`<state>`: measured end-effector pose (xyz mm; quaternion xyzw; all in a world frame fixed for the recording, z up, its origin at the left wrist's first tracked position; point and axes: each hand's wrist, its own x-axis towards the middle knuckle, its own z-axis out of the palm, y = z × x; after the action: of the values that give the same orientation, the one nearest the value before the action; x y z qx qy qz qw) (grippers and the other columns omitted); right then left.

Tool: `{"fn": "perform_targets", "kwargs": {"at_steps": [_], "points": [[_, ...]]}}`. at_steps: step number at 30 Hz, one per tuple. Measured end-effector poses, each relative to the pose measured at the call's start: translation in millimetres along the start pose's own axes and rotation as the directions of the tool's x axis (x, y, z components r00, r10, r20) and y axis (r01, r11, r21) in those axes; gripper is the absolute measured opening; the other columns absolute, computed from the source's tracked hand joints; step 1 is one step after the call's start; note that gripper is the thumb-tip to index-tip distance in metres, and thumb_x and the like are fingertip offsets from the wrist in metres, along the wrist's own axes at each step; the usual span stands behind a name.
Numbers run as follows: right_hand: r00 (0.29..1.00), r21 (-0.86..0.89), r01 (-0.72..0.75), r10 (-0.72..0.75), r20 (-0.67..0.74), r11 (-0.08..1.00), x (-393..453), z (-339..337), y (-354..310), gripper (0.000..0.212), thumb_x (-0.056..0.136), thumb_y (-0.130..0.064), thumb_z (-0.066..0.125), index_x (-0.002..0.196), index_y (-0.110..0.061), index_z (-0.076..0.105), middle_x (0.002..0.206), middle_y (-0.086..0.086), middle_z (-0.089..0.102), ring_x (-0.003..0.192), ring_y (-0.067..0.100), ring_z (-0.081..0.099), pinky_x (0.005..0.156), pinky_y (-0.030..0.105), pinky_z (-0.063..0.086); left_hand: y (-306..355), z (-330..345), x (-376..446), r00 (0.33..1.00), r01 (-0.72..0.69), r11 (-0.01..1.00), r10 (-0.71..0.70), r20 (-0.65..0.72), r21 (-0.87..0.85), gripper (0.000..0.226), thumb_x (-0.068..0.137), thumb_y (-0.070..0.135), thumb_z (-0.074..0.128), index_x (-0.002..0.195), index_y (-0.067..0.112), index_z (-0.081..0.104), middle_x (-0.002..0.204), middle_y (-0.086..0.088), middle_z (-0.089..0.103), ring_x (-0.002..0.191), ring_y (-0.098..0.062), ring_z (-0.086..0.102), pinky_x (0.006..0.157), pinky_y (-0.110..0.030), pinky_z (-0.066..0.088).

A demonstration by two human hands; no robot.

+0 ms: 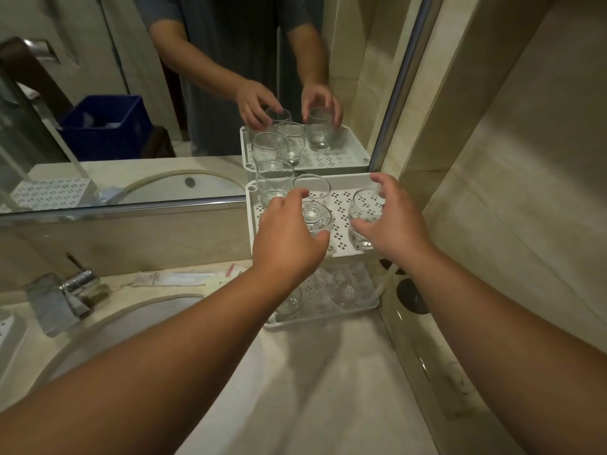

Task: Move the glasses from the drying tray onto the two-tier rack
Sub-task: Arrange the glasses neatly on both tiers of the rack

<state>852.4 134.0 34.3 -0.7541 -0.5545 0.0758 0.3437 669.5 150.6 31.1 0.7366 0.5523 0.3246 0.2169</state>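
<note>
Left hand (289, 238) curled round a clear, rounded drinking glass (316, 218) on the top tier of the white perforated plastic two-tier rack (341, 246), thumb on the near side and fingers over the far rim. Right hand (391, 221) spread, fingers arched over a second clear rounded glass (363, 221) at the right of the same tier, thumb just beside its near wall; cannot tell whether actually gripping. Two more clear glasses (274, 182) upright at the far left of the top tier, against the wall mirror (131, 110). On the lower tier, two further clear glasses (343, 289), partly hidden under the upper shelf and the left forearm. Rack tucked into the far right corner of the beige marble counter (328, 372). White oval sink (147, 320) and chrome tap (62, 297) to the left.
</note>
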Motion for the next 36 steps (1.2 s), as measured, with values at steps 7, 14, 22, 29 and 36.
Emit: {"fn": "perform_targets", "kwargs": {"at_steps": [7, 14, 22, 29, 36], "points": [[0.999, -0.038, -0.044, 0.043, -0.018, 0.998, 3, -3, 12, 0.081, 0.074, -0.029, 0.082, 0.142, -0.033, 0.038, 0.137, 0.003, 0.051, 0.114, 0.017, 0.052, 0.079, 0.024, 0.035, -1, 2, 0, 1.0, 0.008, 1.0, -0.009, 0.008, 0.005, 0.068, 0.08, 0.04, 0.067, 0.141, 0.032, 0.037, 0.141, 0.0, 0.047, 0.129, -0.023, 0.046, 0.09, -0.035, 0.043], [0.998, -0.045, -0.047, 0.045, -0.036, 0.998, 3, 1, 20, 0.077, 0.076, -0.034, 0.079, 0.142, -0.031, 0.038, 0.136, 0.002, 0.051, 0.102, 0.009, 0.047, 0.076, 0.02, 0.033, -3, 5, 1, 0.999, 0.016, 1.0, -0.016, 0.049, 0.009, 0.082, 0.076, 0.047, 0.075, 0.145, 0.03, 0.032, 0.146, -0.002, 0.046, 0.126, -0.022, 0.051, 0.088, -0.032, 0.043], [0.998, -0.099, -0.055, 0.053, -0.016, 0.994, 6, -5, 26, 0.078, 0.076, -0.033, 0.078, 0.143, -0.03, 0.036, 0.139, 0.003, 0.048, 0.121, 0.022, 0.049, 0.081, 0.026, 0.036, -3, 3, 1, 0.999, 0.028, 0.999, -0.027, 0.041, -0.044, 0.089, 0.073, 0.039, 0.08, 0.145, 0.033, 0.03, 0.142, -0.003, 0.055, 0.121, -0.023, 0.057, 0.09, -0.04, 0.054], [0.984, -0.169, 0.13, -0.148, -0.097, 0.977, 3, -11, -3, 0.071, 0.077, -0.037, 0.077, 0.138, -0.025, 0.043, 0.137, 0.001, 0.048, 0.128, 0.024, 0.039, 0.102, 0.038, 0.035, -4, 0, -4, 0.999, 0.033, 0.996, -0.034, -0.016, -0.088, 0.089, 0.07, 0.038, 0.079, 0.144, 0.037, 0.029, 0.138, 0.0, 0.058, 0.115, -0.021, 0.06, 0.083, -0.031, 0.049], [0.972, -0.125, 0.235, -0.235, 0.015, 0.964, 16, 1, -45, 0.063, 0.082, -0.032, 0.074, 0.138, -0.027, 0.045, 0.137, -0.001, 0.05, 0.131, 0.023, 0.038, 0.104, 0.038, 0.034, -10, -8, -4, 0.997, 0.049, 0.993, -0.056, -0.057, -0.105, 0.087, 0.07, 0.035, 0.079, 0.143, 0.04, 0.031, 0.14, 0.003, 0.056, 0.117, -0.018, 0.059, 0.078, -0.028, 0.045]]}}
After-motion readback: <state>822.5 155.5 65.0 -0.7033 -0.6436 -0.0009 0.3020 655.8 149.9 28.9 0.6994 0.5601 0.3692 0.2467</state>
